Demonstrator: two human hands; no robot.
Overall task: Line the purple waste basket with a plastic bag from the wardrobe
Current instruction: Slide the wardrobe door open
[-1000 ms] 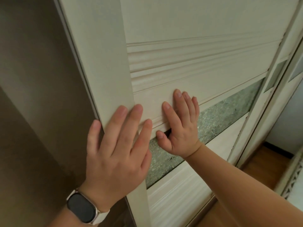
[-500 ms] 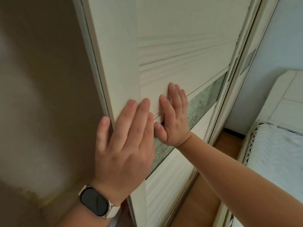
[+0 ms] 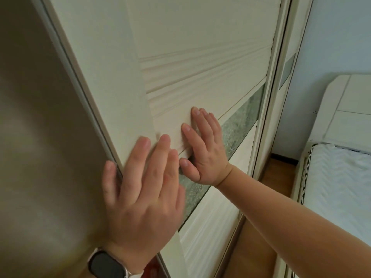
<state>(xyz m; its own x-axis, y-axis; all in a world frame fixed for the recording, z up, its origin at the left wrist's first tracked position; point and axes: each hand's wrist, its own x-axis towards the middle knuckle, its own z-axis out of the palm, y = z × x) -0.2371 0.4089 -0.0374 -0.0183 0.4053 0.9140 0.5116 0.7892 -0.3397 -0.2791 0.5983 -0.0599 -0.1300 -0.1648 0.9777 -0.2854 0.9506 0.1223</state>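
Note:
A cream sliding wardrobe door (image 3: 196, 47) with grooved bands and a frosted green glass strip fills the middle of the view. My left hand (image 3: 140, 201), with a dark watch on its wrist, lies flat on the door's left edge, fingers spread, thumb over the edge. My right hand (image 3: 204, 149) presses flat on the panel just right of it, its thumb tucked under a groove above the glass strip. Neither hand holds anything. The purple waste basket and the plastic bag are out of sight.
A brownish wardrobe interior wall (image 3: 40, 137) shows to the left of the door. A second door and the frame (image 3: 281, 97) stand at the right. Beyond lie a wooden floor (image 3: 277, 177), a blue wall and a white bed (image 3: 341, 187).
The door has slid rightward with both hands flat on it, widening the opening at the left. The view has swung right, bringing the bed and more floor into sight.

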